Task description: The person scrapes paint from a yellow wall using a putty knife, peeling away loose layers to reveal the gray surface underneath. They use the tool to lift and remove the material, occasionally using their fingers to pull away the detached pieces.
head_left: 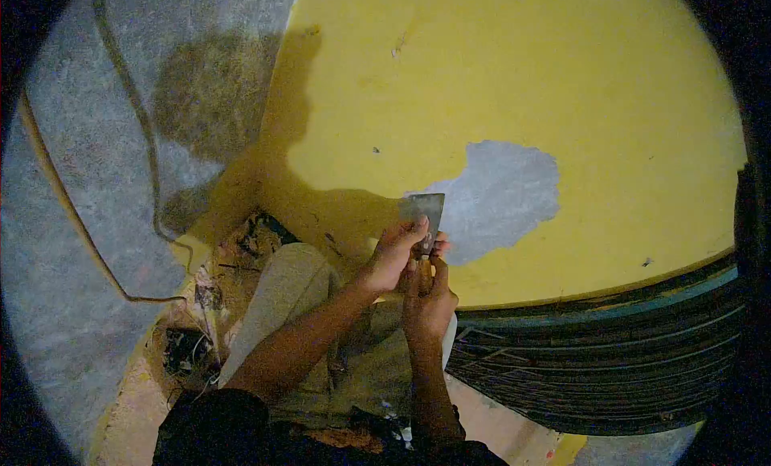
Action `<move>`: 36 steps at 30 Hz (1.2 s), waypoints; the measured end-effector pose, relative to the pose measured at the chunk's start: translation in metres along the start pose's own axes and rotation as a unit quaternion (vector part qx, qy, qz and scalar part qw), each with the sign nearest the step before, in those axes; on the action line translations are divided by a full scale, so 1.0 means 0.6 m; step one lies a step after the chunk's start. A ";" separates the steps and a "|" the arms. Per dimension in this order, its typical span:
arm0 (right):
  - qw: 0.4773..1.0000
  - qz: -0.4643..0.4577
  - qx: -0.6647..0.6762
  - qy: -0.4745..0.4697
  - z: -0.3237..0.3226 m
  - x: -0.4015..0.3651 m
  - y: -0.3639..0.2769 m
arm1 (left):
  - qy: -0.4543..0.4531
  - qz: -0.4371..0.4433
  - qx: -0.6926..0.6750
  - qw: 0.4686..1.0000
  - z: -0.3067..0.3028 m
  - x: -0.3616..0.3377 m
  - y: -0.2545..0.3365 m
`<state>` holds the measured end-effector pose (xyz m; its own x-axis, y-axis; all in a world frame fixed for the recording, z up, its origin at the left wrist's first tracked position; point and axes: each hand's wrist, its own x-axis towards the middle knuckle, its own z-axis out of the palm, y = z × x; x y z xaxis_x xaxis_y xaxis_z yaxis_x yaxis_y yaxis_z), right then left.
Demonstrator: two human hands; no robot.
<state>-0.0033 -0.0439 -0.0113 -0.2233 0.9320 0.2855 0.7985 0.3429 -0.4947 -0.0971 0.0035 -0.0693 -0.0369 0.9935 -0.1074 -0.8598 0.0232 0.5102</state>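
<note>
Both my hands hold a metal scraper [426, 211] up in front of a yellow painted wall [514, 73]. My left hand [393, 253] grips it from the left, thumb near the blade. My right hand [428, 293] is just below, fingers closed on the handle, which is mostly hidden. The flat grey blade points upward. Just right of the blade is a grey patch [506, 197] where the yellow paint is gone and bare plaster shows.
A bare grey wall [72, 225] meets the yellow one at a corner on the left, with cables [132, 105] running down it. Debris lies on the floor [189, 350]. A dark striped band [610, 362] runs along the wall's base. My knee [289, 297] is below.
</note>
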 end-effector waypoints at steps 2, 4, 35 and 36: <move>0.999 -0.034 0.010 0.005 0.000 0.002 0.009 | -0.023 -0.015 -0.044 0.999 -0.004 0.003 0.006; 0.998 -0.067 0.018 0.008 0.003 0.009 0.018 | -0.046 -0.031 -0.091 0.994 -0.002 0.004 0.011; 0.986 -0.050 0.144 0.065 0.093 0.058 -0.027 | 0.099 0.003 0.045 0.994 -0.009 0.052 0.081; 0.976 -0.042 0.207 0.049 0.095 0.061 -0.047 | 0.125 0.054 0.051 0.989 0.009 0.033 0.117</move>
<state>-0.0662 -0.0128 -0.0337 -0.2086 0.8895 0.4065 0.4812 0.4552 -0.7491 -0.1555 0.0254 -0.0306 -0.2608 0.9328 -0.2489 -0.7881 -0.0568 0.6129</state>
